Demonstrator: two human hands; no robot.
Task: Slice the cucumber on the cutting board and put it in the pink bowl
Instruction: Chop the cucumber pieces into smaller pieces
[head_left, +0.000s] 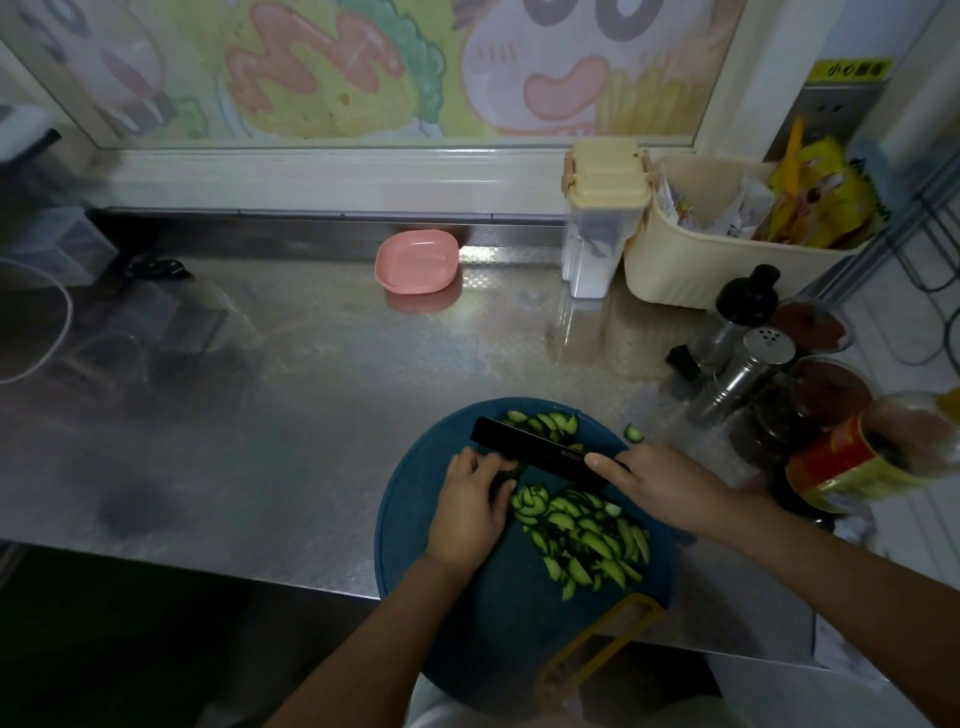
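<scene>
Slicing nearing completion; transfer outstanding.
Right hand (660, 480) gripping black knife (540, 449), left hand (470, 499) clutching green cucumber stub (511, 473) on round blue cutting board (415, 519); shallow pink bowl (417, 261) sitting empty.

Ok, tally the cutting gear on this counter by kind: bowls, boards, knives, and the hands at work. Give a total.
Pink bowl: 1
Cutting board: 1
Knife: 1
Hands: 2, the left hand holding the cucumber, the right hand gripping the knife
Total: 5
</scene>
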